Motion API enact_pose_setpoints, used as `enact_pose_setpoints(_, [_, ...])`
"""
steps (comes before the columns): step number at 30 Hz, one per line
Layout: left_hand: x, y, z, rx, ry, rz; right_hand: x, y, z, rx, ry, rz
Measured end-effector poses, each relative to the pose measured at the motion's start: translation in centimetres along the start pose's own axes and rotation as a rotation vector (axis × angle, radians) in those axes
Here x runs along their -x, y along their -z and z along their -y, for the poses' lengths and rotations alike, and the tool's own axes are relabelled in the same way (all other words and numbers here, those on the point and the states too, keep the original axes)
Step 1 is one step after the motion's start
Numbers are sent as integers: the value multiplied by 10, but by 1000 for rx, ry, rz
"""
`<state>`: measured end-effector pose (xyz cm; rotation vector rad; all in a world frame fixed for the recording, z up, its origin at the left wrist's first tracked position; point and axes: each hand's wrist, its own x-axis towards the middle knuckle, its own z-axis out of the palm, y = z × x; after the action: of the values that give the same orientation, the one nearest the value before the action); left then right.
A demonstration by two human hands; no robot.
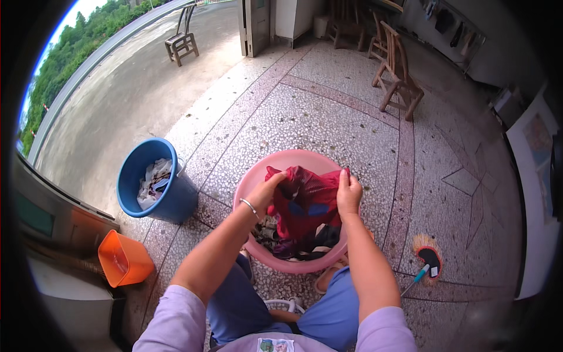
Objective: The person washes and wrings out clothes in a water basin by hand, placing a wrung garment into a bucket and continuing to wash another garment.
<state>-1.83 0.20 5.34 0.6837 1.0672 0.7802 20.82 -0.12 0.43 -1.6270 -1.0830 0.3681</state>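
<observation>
A red garment [303, 211] with a blue patch hangs stretched between my two hands over a pink plastic basin [246, 198]. My left hand [267, 191] grips its upper left part, and a silver bangle circles that wrist. At the upper right corner, my right hand [349, 193] pinches the cloth between thumb and fingers. Below the garment, dark and patterned clothes [303, 253] lie in the basin. The red cloth hides part of the basin's inside.
To the left stand a blue bucket [187, 202] holding clothes [154, 182] and an orange bin [138, 264]. A broom [429, 262] lies at the right. Wooden chairs [398, 79] stand farther back; another chair [181, 42] is outside on the concrete.
</observation>
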Motion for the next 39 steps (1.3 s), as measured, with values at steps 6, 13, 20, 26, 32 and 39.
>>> enact_pose_setpoints(6, [-92, 97, 23, -419, 48, -389, -14, 4, -83, 733, -3, 81])
enact_pose_setpoints(13, [-157, 114, 91, -1004, -107, -213, -36, -16, -118, 888, -128, 951])
enact_pose_setpoints(20, [-248, 59, 129, -1561, -364, -105, -40, -86, -194, 800, -251, 739])
enact_pose_setpoints(26, [-254, 31, 163, -1660, -30, -1, 38, -128, -230, 932, -11, 884])
enact_pose_setpoints(32, [-300, 130, 206, -688, 350, -47, -5, -133, -254, 550, -170, 778])
enact_pose_setpoints(39, [-268, 76, 167, 593, 521, 65, 18, -179, -185, 64, 25, 588])
